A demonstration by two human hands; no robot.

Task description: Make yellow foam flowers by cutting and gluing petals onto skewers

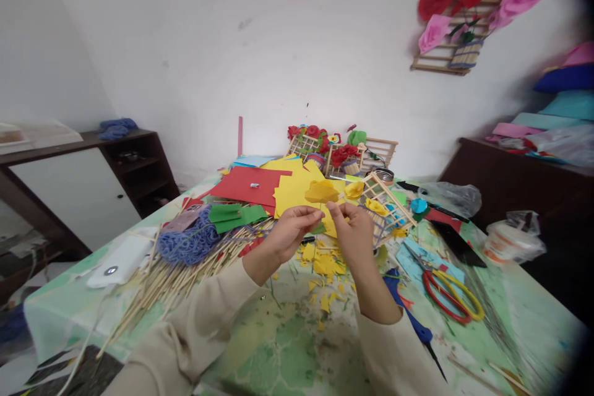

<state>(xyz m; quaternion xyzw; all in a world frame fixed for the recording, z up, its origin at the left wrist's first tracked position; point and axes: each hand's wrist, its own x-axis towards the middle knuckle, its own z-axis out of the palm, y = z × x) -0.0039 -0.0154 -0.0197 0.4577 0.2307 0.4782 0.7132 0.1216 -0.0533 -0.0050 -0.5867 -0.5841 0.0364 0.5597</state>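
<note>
A yellow paper flower (pixel 322 190) is held up over the middle of the table, its petals above my fingertips and a thin stem below. My left hand (pixel 294 232) pinches at the stem from the left, thumb and fingers together. From the right, my right hand (pixel 355 232) also closes its thumb and forefinger just beneath the petals. A small green piece (pixel 319 224) shows under my left fingertips; whether it is attached to the stem I cannot tell. Yellow paper scraps (pixel 327 265) lie scattered below both hands.
Yellow sheets (pixel 288 195), red paper (pixel 245 184) and green strips (pixel 236 215) lie behind. Purple yarn (pixel 188 238) and wooden sticks (pixel 153 288) are left. On the right are scissors (pixel 448 294), blue-handled pliers (pixel 408 309), a small wooden lattice (pixel 390 195) with yellow flowers, and a white tub (pixel 510 241).
</note>
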